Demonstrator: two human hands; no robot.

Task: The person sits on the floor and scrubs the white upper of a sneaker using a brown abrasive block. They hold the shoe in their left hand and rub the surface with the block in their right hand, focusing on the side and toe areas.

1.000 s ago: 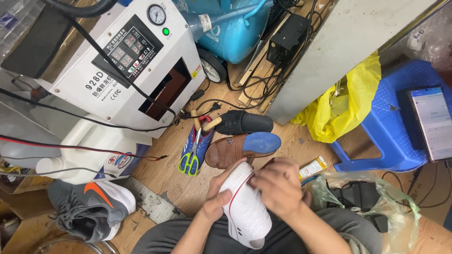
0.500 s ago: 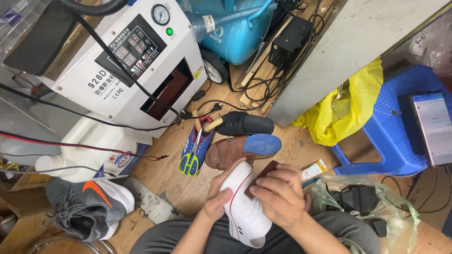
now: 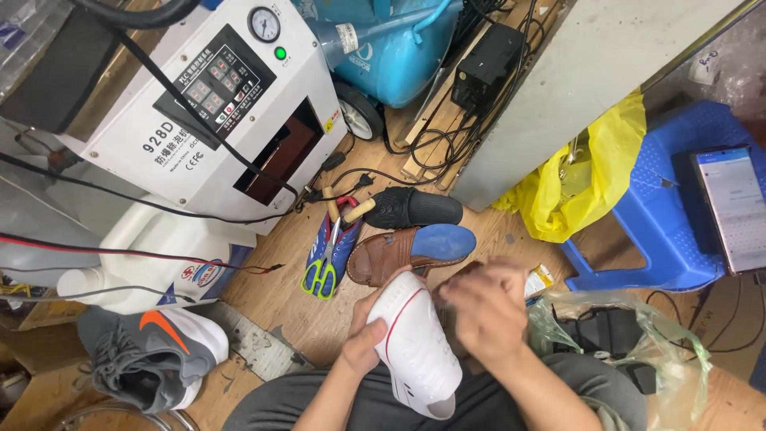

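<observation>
A white shoe (image 3: pixel 415 347) with a thin red line along its sole edge is held over the lap, toe end pointing up toward the floor items and heel toward the wearer's body. It is gripped from the left side by the left hand (image 3: pixel 365 335), whose thumb and fingers are wrapped around the forward part of the shoe. The right hand (image 3: pixel 485 313) is seen blurred just beside the shoe's right edge; its fingers are curled around a small dark brown object (image 3: pixel 459 277), only partly visible at the fingertips, and whether this object touches the shoe cannot be told. Just above the hands, on the wooden floor (image 3: pixel 279 295), a brown sandal (image 3: pixel 383 255) with a blue insole (image 3: pixel 441 242) is laid beside a black slipper (image 3: pixel 413 208). To the left of these, scissors with green handles (image 3: pixel 323 267) are set on a blue piece. A grey sneaker with an orange mark (image 3: pixel 152 351) is lying at lower left, below a white machine with a gauge (image 3: pixel 211 104). At right, a blue plastic stool (image 3: pixel 654 231) bearing a phone (image 3: pixel 732 207) is placed beside a yellow bag (image 3: pixel 586 179).
</observation>
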